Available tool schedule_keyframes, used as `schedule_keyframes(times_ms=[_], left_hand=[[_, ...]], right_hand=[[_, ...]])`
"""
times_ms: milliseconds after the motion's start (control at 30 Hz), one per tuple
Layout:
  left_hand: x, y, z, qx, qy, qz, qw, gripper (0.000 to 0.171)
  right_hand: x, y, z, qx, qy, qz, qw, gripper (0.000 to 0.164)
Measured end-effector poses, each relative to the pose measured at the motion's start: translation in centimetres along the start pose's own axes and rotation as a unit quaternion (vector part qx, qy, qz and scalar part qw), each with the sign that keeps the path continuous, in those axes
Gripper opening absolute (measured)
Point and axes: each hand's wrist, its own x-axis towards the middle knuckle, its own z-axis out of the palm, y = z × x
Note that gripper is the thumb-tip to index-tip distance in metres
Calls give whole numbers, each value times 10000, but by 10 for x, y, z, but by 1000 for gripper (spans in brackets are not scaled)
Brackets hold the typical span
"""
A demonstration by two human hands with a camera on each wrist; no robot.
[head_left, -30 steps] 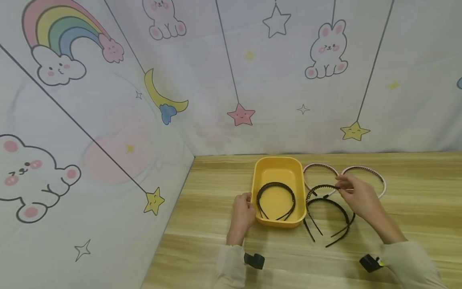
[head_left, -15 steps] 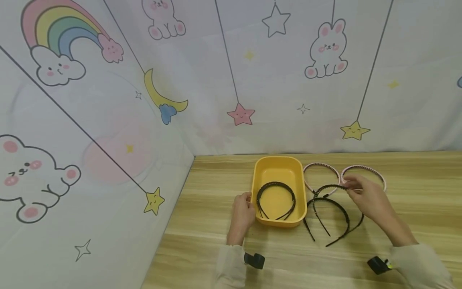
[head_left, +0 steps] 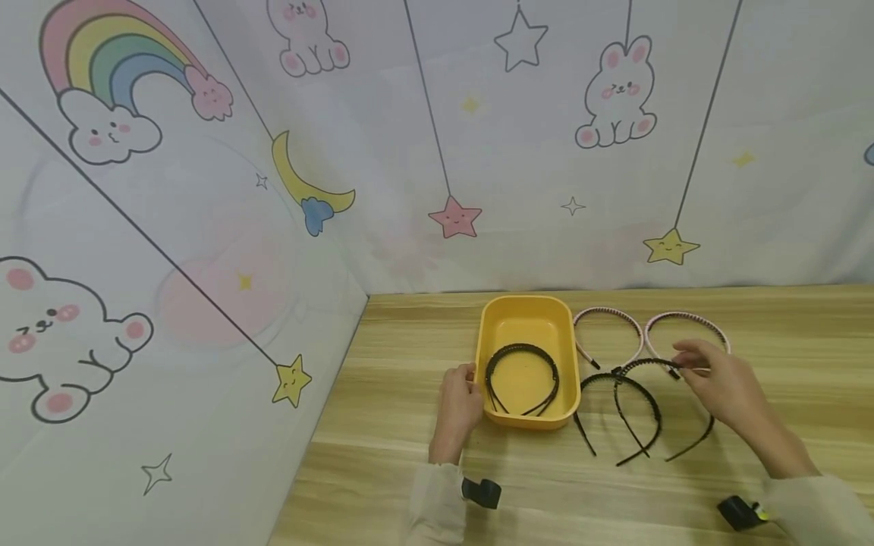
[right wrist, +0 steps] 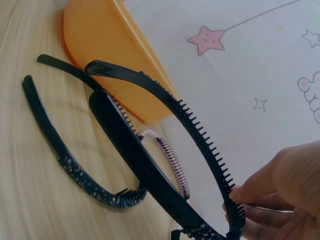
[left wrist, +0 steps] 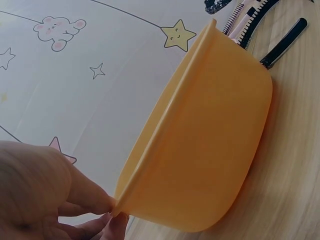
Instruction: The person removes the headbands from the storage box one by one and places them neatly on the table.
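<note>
At the left rim of a yellow plastic tub (head_left: 527, 312), my left hand (head_left: 459, 402) pinches the edge between thumb and fingers. Inside that tub lie black headbands (head_left: 522, 348), overlapping so their number is hard to tell. My right hand (head_left: 727, 387) pinches a black toothed headband (right wrist: 192, 131) at its curved top, the two ends pointing toward the person. Another black headband (head_left: 638, 381), with a speckled outer side (right wrist: 85, 180), lies on the table right of the tub, partly crossed by the held one in the head view.
Two pink headbands lie behind the black ones: one pink headband (head_left: 606, 309) beside the tub, another pink headband (head_left: 703, 321) farther right. The wood-grain table (head_left: 382, 356) meets a printed cloth backdrop (head_left: 532, 250) at the back and left.
My right hand has moved right and toward the person, carrying the black headband away from the tub and off the other black one. The left hand and tub stay put.
</note>
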Motion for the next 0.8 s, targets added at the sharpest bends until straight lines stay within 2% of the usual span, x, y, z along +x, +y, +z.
schedule_keyframes(times_ms=[367, 800], left_hand=[[-1, 2, -1, -17, 21, 40, 10000, 39], [-1, 0, -2, -14, -26, 16, 10000, 38]], right_hand=[[-9, 22, -3, -155, 110, -62, 9998, 35], [-17, 48, -5, -418, 20, 173, 9990, 37]])
